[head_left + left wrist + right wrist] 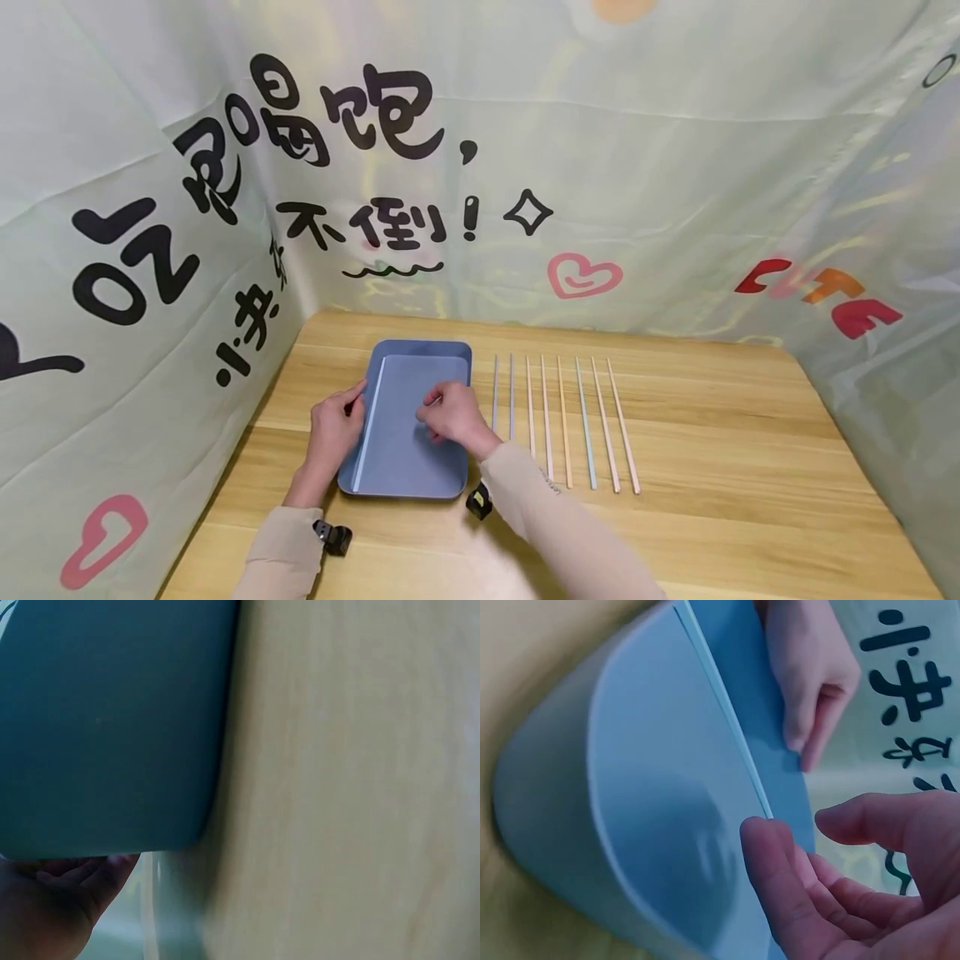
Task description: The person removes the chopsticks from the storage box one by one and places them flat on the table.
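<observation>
A blue-grey rectangular tray (412,433) lies on the table, with a pale blue chopstick (370,425) lengthwise along its left side. My left hand (333,425) pinches the tray's left rim between thumb and fingers; in the left wrist view its fingers (105,881) lie against the outer wall. Over the tray's right half hovers my right hand (452,411), holding nothing. Its fingers are loosely bent, and the thumb stands apart from the index finger in the right wrist view. There, the tray chopstick (727,712) runs behind the fingertips.
Right of the tray, several chopsticks lie in a spaced row, including a blue-violet chopstick (512,392), an orange chopstick (564,417), a light blue chopstick (584,417) and a pink chopstick (628,450). The wooden table (750,467) meets a printed cloth (675,192) at its back and sides.
</observation>
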Action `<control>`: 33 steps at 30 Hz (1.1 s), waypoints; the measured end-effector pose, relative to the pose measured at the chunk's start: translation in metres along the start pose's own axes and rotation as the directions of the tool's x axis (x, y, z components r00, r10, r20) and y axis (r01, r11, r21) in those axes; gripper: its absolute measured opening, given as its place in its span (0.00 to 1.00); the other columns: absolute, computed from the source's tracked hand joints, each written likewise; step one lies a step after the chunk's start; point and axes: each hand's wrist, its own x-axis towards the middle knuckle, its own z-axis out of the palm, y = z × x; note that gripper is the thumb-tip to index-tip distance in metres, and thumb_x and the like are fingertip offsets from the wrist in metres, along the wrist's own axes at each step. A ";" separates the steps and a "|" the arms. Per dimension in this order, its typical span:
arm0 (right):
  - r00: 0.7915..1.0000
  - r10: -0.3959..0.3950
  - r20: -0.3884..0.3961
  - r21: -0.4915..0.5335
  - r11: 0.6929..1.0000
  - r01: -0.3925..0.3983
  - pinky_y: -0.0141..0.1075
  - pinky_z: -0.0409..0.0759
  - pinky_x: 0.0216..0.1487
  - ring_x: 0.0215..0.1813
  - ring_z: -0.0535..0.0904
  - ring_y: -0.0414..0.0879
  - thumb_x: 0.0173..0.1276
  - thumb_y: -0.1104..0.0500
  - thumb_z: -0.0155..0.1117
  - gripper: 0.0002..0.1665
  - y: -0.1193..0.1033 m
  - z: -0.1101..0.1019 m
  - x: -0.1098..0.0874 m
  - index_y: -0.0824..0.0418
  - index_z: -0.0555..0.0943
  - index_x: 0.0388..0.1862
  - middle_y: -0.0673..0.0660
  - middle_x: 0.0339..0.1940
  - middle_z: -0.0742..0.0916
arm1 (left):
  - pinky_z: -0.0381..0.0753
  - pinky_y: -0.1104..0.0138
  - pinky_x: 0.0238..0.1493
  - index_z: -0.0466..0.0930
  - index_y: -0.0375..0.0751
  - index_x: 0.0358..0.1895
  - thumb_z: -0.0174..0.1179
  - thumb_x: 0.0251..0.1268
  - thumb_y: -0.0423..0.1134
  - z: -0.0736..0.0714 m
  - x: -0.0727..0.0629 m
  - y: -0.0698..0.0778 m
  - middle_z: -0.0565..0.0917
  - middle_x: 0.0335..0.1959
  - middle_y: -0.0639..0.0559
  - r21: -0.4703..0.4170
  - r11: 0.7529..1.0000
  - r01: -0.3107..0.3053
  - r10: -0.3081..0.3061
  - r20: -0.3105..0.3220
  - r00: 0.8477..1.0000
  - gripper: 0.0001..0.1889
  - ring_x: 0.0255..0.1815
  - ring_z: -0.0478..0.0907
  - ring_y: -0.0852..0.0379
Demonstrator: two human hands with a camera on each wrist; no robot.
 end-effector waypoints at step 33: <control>0.999 0.047 -0.016 -0.049 0.998 -0.047 0.37 0.81 0.16 0.14 0.85 0.53 0.61 0.68 0.72 0.10 -0.004 0.067 0.016 0.64 0.78 0.30 0.55 0.10 0.82 | 0.82 0.61 0.34 0.86 0.32 0.60 0.63 0.70 0.27 0.002 0.000 -0.002 0.90 0.49 0.30 0.011 0.999 -0.031 0.032 -0.046 0.998 0.17 0.37 0.85 0.46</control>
